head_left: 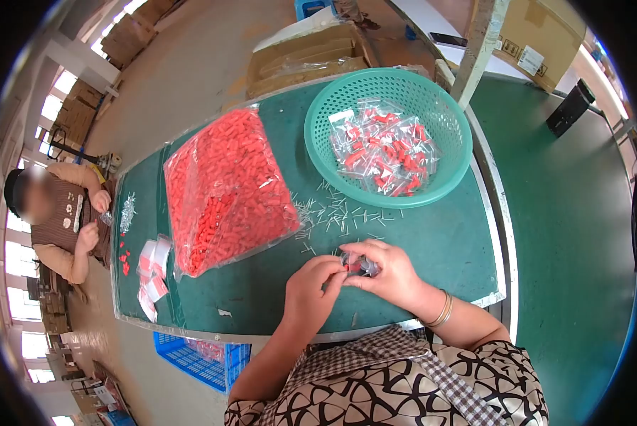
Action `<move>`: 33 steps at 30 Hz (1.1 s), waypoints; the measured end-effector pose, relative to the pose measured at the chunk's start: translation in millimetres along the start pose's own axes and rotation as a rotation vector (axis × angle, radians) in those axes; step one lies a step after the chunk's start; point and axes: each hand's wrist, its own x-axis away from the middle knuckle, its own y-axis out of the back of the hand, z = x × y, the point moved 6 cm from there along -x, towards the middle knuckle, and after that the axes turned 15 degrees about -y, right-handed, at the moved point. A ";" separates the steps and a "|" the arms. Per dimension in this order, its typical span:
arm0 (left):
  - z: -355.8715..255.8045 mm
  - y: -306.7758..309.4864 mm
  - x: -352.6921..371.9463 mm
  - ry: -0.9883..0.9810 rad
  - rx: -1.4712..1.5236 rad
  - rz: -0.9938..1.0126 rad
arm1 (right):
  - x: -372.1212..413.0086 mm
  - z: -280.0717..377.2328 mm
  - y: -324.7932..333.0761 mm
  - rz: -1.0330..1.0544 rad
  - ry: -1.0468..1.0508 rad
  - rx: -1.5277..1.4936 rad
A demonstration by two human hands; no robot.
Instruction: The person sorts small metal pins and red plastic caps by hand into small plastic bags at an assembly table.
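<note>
Near the front edge of the green table [254, 317], my two hands meet over a small clear plastic bag [367, 266] with something red at its opening. My right hand [389, 273] is closed round the bag. The fingers of my left hand [314, 287] are pinched together at the bag's left side, by the red piece. Just beyond my hands lie scattered thin metal pins [340, 215]. A large clear bag of red plastic pieces [226, 192] rests to the left. At the back right, a green basket [317, 160] holds small bags with red pieces.
A co-worker [63, 213] sits at the table's left end, handling a small bag. Small packets [153, 273] and a few loose red pieces [124, 263] lie nearby. A blue crate [198, 363] stands below the front edge, and a metal post [478, 53] rises behind the basket.
</note>
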 end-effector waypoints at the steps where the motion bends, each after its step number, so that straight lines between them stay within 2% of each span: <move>1: 1.5 2.4 0.3 0.004 0.009 -0.016 | -1.8 -6.6 -1.5 0.020 -0.024 -0.108; 4: -0.1 10.3 -1.1 -0.052 -0.006 -0.017 | -2.4 -13.5 -0.9 0.098 -0.175 -0.312; 5: 1.5 12.0 0.3 -0.006 0.012 -0.034 | -1.5 -15.6 -1.3 0.126 -0.241 -0.360; 7: 4.2 13.8 3.0 0.085 0.052 -0.069 | -0.1 -17.6 -2.7 0.115 -0.252 -0.363; 11: 4.3 7.6 -1.6 0.058 0.065 -0.111 | 1.7 -15.4 -5.8 0.137 -0.269 -0.468; 14: 7.0 2.8 -3.6 0.009 0.024 -0.084 | 0.4 -12.9 -2.7 0.069 -0.163 -0.247; 17: 6.5 1.5 -5.0 0.004 0.024 -0.080 | 1.6 -9.7 -2.9 0.024 -0.160 -0.390; 20: 7.7 0.0 -5.1 -0.002 0.027 -0.063 | 1.6 -7.7 0.2 0.010 -0.097 -0.210; 26: 8.7 -1.3 -5.6 -0.009 0.012 -0.043 | 0.7 -9.3 0.4 -0.005 -0.081 -0.150; 33: 13.6 7.8 -2.5 0.010 0.010 -0.070 | -0.6 -13.4 -0.8 0.016 -0.165 -0.195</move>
